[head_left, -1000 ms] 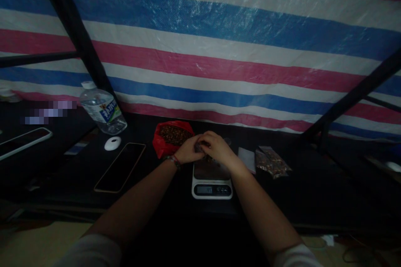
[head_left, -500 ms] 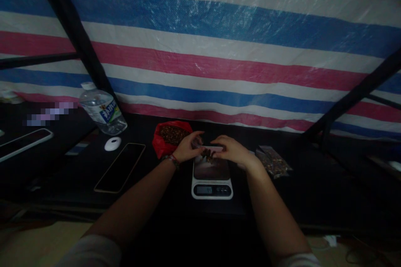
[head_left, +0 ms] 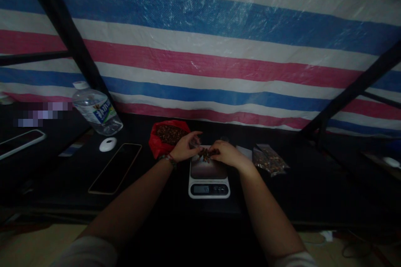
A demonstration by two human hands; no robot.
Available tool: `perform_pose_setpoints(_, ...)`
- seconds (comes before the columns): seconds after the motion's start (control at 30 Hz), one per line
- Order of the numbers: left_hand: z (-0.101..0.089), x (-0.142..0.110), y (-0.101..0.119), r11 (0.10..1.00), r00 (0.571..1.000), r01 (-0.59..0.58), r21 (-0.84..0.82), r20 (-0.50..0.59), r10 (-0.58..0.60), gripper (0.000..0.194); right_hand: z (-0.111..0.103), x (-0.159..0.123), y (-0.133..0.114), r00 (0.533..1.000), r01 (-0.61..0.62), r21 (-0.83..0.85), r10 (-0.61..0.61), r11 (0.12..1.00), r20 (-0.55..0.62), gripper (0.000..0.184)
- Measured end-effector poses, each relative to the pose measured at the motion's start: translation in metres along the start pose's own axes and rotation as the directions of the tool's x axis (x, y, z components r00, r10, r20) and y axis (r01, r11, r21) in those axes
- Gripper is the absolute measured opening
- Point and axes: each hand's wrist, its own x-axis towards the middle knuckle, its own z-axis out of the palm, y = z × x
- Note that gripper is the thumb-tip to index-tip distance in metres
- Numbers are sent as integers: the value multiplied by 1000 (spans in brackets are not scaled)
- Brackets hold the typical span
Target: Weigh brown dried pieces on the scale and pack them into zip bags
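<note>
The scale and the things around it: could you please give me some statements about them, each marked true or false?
1. The red bag lies left of the scale. True.
2. The bottle has no cap. False: a white cap is on it.
3. The right hand is at the brown pieces on the scale. True.
4. The clear packets lie left of the scale. False: they lie right of it.

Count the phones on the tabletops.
2: a dark phone with a light gold edge, left of the scale, and a white-edged phone at the far left, cut off by the picture's edge. Others may be lost in the dark areas.
</note>
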Motion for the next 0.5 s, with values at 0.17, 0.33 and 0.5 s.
perform_pose_setpoints(0.17,0,0,1,1000,1000,-13,17,12,13,57,5,3,-2,999,4,-17,-5,1000,-42,16)
perform_pose_setpoints(0.33,0,0,4,999,1000,-22,24,8,21,55,6,4,-1,997,-27,-5,27,1000,-74,17)
perform_pose_setpoints(0.5,0,-2,10,997,998,-50,53,28,49,56,1,4,-5,964,-26,130,60,991,-261,15)
